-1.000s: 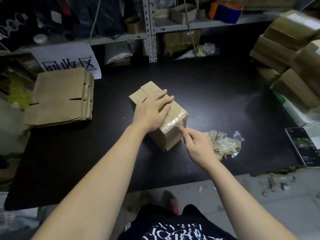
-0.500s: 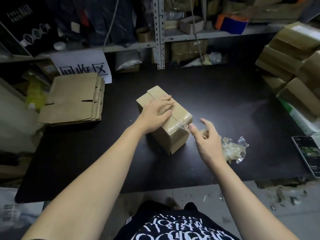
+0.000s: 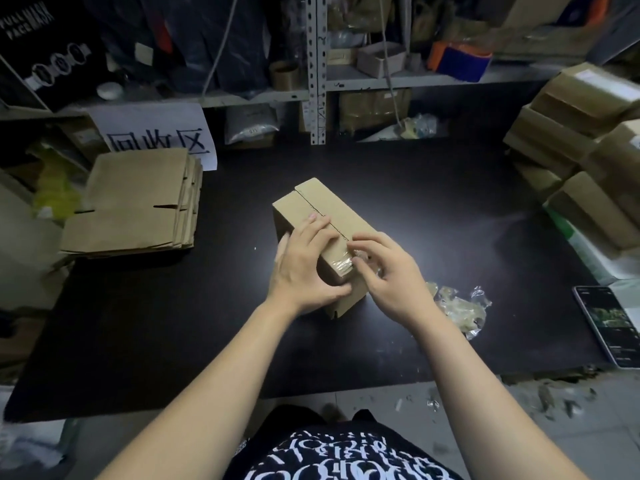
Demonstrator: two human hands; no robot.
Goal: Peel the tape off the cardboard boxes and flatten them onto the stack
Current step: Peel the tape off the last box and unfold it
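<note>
A small closed cardboard box [image 3: 329,209] stands on the black table [image 3: 433,209] in the middle. Clear tape [image 3: 341,263] is wrinkled over its near top edge. My left hand [image 3: 304,265] clasps the box's near left corner, fingers on top and thumb on the front face. My right hand [image 3: 388,271] sits at the near right corner with its fingertips pinching the loose tape. The stack of flattened boxes [image 3: 138,202] lies at the table's left.
A wad of peeled clear tape [image 3: 457,306] lies right of the box. A phone [image 3: 609,327] rests at the right edge. Taped boxes [image 3: 581,140] are piled at the far right. Cluttered shelves with a metal post [image 3: 317,67] stand behind.
My right hand came back from the side onto the box's near right corner and pinched the tape. My left hand slid toward the near end and wrapped around the corner.
</note>
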